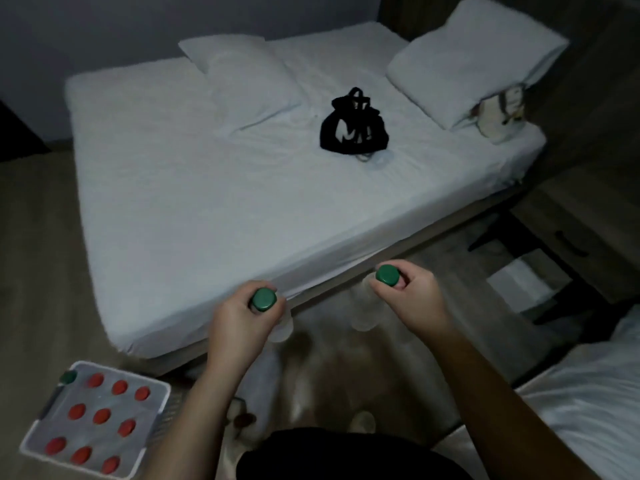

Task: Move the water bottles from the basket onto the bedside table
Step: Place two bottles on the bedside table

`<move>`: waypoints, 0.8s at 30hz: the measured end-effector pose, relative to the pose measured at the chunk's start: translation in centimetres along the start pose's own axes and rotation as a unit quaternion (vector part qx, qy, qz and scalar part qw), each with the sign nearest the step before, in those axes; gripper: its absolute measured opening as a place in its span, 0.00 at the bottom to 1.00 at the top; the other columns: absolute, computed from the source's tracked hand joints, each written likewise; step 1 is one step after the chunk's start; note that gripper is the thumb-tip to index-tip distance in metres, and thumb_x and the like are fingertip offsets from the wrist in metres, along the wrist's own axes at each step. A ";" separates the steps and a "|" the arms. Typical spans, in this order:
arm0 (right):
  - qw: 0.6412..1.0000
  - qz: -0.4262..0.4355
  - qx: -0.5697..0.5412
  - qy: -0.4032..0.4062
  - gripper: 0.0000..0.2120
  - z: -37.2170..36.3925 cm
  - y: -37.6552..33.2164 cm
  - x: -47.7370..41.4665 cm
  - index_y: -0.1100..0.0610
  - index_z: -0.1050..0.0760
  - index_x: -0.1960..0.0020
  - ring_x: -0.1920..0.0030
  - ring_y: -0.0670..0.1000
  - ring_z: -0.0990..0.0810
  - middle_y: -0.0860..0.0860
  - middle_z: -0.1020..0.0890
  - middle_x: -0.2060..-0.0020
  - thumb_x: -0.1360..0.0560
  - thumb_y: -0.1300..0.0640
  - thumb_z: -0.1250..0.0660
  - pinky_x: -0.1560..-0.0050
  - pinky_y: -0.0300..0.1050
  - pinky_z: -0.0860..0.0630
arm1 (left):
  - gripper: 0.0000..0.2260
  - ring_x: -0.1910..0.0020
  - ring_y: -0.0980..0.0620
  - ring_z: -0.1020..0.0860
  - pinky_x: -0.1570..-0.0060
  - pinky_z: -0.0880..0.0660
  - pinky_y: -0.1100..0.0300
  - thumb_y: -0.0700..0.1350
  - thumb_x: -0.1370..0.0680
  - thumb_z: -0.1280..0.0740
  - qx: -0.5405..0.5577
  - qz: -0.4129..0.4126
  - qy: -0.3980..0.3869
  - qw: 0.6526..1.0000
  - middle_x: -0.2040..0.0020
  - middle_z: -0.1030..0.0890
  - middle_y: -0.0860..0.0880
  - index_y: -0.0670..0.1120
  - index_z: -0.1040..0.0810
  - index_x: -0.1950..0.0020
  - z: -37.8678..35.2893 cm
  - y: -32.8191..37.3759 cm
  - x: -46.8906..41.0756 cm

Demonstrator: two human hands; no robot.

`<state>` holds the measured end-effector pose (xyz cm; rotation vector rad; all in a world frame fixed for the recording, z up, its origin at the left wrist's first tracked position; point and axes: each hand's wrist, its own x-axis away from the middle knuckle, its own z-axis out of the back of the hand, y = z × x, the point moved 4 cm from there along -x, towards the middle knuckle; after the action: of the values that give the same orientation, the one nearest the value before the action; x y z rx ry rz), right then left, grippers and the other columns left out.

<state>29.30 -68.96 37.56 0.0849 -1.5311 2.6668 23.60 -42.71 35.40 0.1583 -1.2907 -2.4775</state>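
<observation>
Forearms (194, 410) nearest cam, one bottle per hand. Reads as mid-carry, neither set down yet.

Biggest thing is the bed (207, 185), which fills most of the view. The black bag (353, 129) on it isn't relevant. Next, the bedside table (568, 237) is far right past the bed corner. It's dark and partly out of frame, so can't tell what's on top. The basket (131, 374) sits on the floor lower left, well apart from the table. Nine red-capped bottles (101, 416) plus one green-capped bottle (68, 376) are still inside, so plenty of trips left.

Step advice:
- Turn right, keep both upright, go round the bed corner.
- Place toward the back of the table top so later ones fit.
- Land one, then the other; let go only once the base sits flat.

Grip:
- left hand (239, 317): fingers curled round the neck of left bottle (282, 327), just under its green cap.
- right hand (408, 292): same on right bottle (363, 313), thumb and fingers clamped below the cap.

Clear bodies hang below the fists, blurred. Neck holds let the bottles swing, so move steadily.
</observation>
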 end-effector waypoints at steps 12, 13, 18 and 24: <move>0.986 -0.086 0.034 0.138 0.05 19.7 11.1 -0.9 0.51 0.22 0.57 0.61 0.47 0.21 0.47 0.20 0.63 0.30 0.58 0.27 0.61 0.40 0.24 | 0.05 0.62 0.64 0.21 0.63 0.27 0.73 0.46 0.31 0.25 0.072 -0.093 -0.132 0.984 0.62 0.17 0.56 0.51 0.19 0.57 -18.1 15.6 -1.2; 0.985 -0.087 0.043 0.146 0.06 20.5 11.7 -1.2 0.50 0.22 0.56 0.62 0.45 0.22 0.46 0.20 0.64 0.30 0.58 0.28 0.62 0.36 0.27 | 0.05 0.62 0.64 0.21 0.63 0.28 0.73 0.46 0.31 0.25 0.073 -0.098 -0.143 0.982 0.62 0.17 0.56 0.51 0.19 0.57 -19.2 16.5 -1.6; 0.971 -0.129 0.011 0.199 0.06 24.3 15.0 -3.0 0.51 0.22 0.54 0.64 0.37 0.23 0.41 0.21 0.63 0.29 0.60 0.28 0.66 0.22 0.30 | 0.05 0.64 0.65 0.22 0.65 0.29 0.75 0.44 0.32 0.25 0.058 -0.127 -0.193 0.971 0.64 0.18 0.56 0.52 0.19 0.59 -25.1 20.5 -5.1; 0.951 -0.168 0.036 0.258 0.08 29.1 18.4 -9.0 0.46 0.22 0.59 0.64 0.31 0.23 0.40 0.20 0.65 0.30 0.59 0.27 0.65 0.23 0.30 | 0.05 0.64 0.57 0.20 0.60 0.21 0.55 0.49 0.32 0.26 0.022 -0.181 -0.247 0.952 0.63 0.17 0.52 0.51 0.19 0.59 -33.3 24.9 -12.0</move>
<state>37.14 -103.64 35.73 -0.2978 -1.1350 2.2350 49.44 -77.44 35.58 -0.2591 -1.6346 -2.9242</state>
